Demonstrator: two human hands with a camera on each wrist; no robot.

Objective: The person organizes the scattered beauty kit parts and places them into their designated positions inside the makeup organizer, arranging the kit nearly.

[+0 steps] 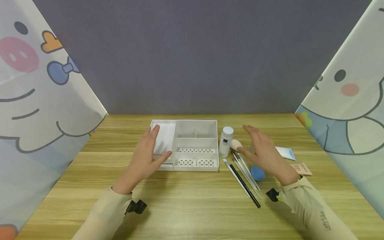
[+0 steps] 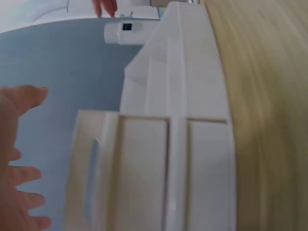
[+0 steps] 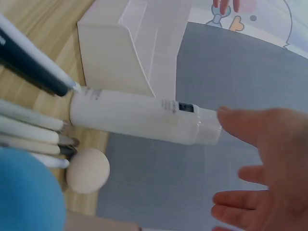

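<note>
Compartmented white organizer (image 1: 196,168), upright white capped bottle (image 1: 225,143) just beside it

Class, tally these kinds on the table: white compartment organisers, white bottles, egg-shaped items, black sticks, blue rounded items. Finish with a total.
Compartment organiser: 1
White bottle: 1
Egg-shaped item: 1
Black stick: 1
Blue rounded item: 1
Total: 5

The left hand (image 1: 144,155) and right hand (image 1: 265,151) are bare below long, pale cream sleeves, the right sleeve (image 1: 309,203) creased near its cuff. Small dark lettering (image 1: 325,220) marks its forearm. A small, angular black piece (image 1: 140,206) sits at the left cuff (image 1: 122,196); another (image 1: 272,195), beside a yellow spot (image 1: 279,198), sits at the right.
</note>
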